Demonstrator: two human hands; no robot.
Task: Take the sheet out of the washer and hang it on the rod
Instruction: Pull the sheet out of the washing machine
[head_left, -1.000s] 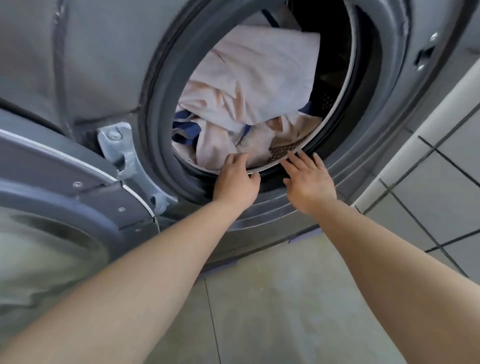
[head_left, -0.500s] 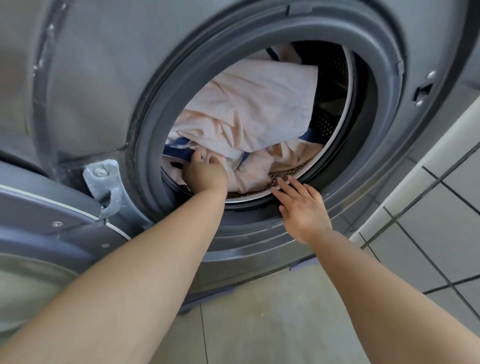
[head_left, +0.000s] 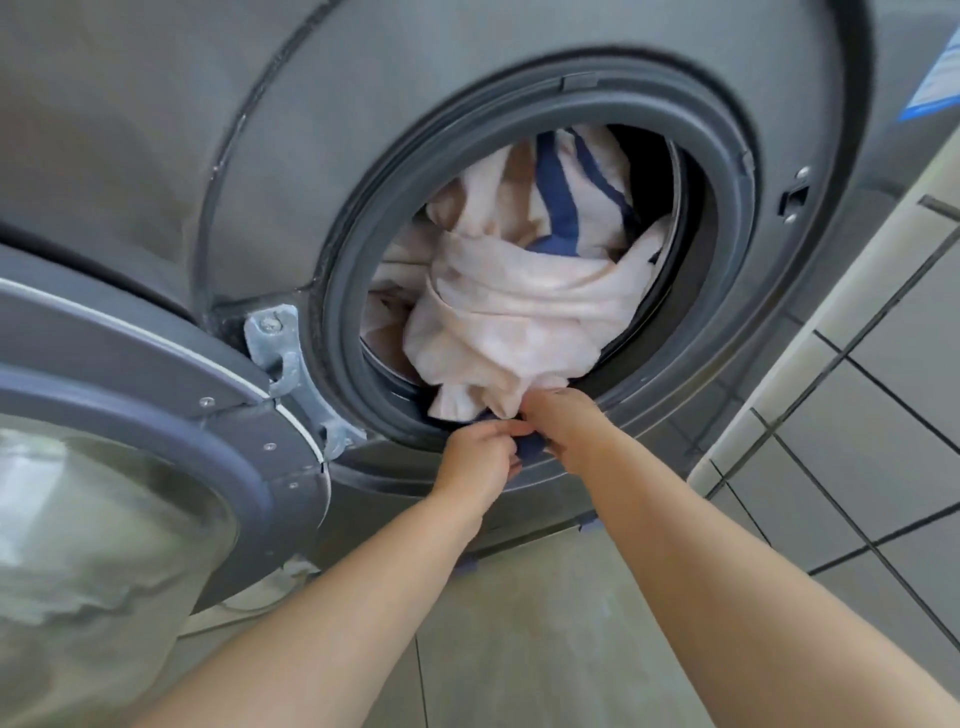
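Observation:
A pale pink sheet (head_left: 514, 306) with dark blue stripes bulges out of the round opening of the grey front-loading washer (head_left: 519, 93), spilling over the lower lip of the rubber seal (head_left: 332, 322). My left hand (head_left: 480, 457) is closed on a dark blue edge of the sheet just below the opening. My right hand (head_left: 563, 421) grips the pink bunch of sheet right beside it, the two hands touching. No rod is in view.
The washer door (head_left: 156, 415) hangs open to the left, its glass window close to my left forearm, held by a metal hinge (head_left: 280, 343). A tiled wall (head_left: 857, 415) stands at the right. Grey floor tiles (head_left: 519, 649) lie below.
Both hands have closed on the sheet and pulled it forward; it now bulges out over the seal's lower lip. My right hand moved from the drum rim onto the cloth.

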